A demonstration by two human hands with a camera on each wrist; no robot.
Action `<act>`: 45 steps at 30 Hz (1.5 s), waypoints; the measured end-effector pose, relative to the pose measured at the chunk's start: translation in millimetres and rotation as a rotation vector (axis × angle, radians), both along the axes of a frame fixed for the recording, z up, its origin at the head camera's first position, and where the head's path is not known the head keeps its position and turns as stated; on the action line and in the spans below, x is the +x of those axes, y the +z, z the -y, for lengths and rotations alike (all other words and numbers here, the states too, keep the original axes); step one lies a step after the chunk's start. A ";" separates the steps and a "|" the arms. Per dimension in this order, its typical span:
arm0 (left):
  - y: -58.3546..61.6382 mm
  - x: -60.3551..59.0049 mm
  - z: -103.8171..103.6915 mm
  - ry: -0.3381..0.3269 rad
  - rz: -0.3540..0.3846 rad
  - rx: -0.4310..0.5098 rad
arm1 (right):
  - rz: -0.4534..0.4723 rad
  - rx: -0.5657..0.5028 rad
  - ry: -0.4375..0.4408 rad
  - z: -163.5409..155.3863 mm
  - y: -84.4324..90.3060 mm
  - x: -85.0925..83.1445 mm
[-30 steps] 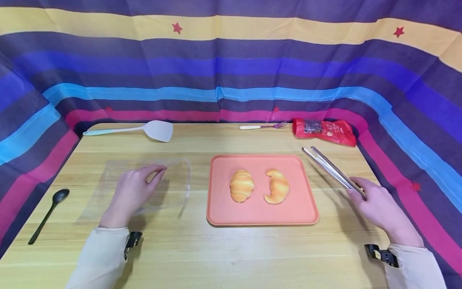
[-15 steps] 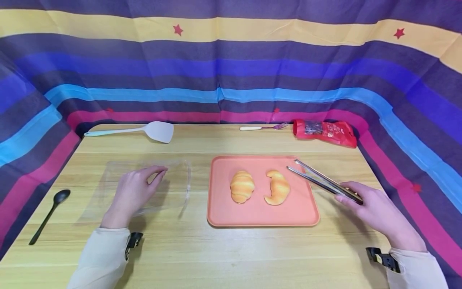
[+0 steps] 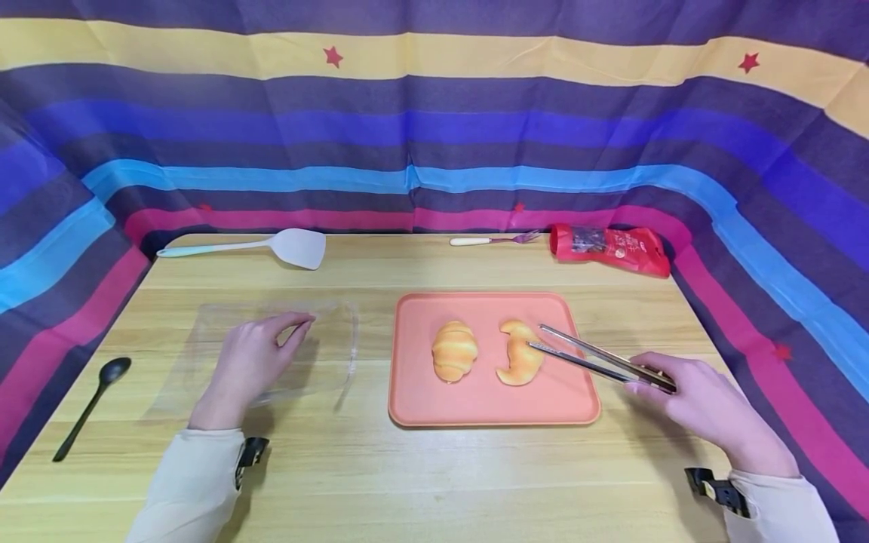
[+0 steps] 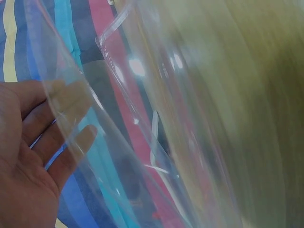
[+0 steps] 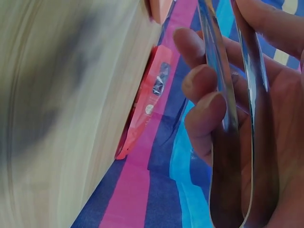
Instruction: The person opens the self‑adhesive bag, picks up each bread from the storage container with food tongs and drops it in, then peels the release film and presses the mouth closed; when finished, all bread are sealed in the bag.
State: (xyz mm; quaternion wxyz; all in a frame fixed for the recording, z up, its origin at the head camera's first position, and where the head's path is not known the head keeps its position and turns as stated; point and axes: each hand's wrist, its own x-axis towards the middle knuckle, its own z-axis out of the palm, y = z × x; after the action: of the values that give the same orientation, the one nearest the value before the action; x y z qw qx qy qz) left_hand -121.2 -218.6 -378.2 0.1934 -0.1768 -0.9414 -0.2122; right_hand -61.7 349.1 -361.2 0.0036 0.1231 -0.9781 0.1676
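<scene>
My left hand pinches the edge of a clear plastic bag at the left of the table. In the left wrist view, the fingers show through the bag's film. My right hand grips metal tongs, their arms spread apart, reaching left over the pink tray. The tongs' tips are right at the right edge of a curved croissant and partly overlap it. A second, rounder croissant lies to its left on the tray. In the right wrist view, fingers wrap the tongs.
A black spoon lies at the table's left edge. Along the back are a white spatula, a small fork and a red packet. A striped cloth hangs around the back and sides.
My right hand has swung the tongs left and down, from beside the tray to the curved croissant, and the arms have spread wider. The left hand has stayed in place.
</scene>
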 end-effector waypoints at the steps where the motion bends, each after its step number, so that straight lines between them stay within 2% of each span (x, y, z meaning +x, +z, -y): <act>1: -0.3 0.0 0.0 0.001 0.004 0.000 | 0.010 0.001 0.001 0.1 -0.7 0.3; 9: -0.9 0.8 -0.4 0.004 0.025 0.004 | 0.025 -0.032 0.036 -0.6 -8.2 -1.8; 23: 0.7 0.0 -0.6 -0.014 0.003 0.024 | -0.100 0.037 0.090 -3.1 -13.9 -5.1; 33: -1.2 -2.4 -0.2 -0.049 -0.071 0.044 | -0.146 0.021 0.104 -0.5 -4.1 -11.2; 42: 0.3 -0.6 -1.0 -0.036 -0.046 0.052 | -0.236 -0.025 0.178 21.9 5.7 -24.3; 45: 0.9 0.1 -1.4 -0.038 -0.036 0.057 | -0.240 -0.031 0.204 33.6 10.5 -31.5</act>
State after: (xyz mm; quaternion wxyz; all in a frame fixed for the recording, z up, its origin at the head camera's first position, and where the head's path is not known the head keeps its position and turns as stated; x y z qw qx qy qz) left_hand -121.1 -217.1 -377.3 0.2113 -0.1927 -0.9279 -0.2392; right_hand -93.2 315.5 -350.7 0.1052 0.2407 -0.9504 0.1664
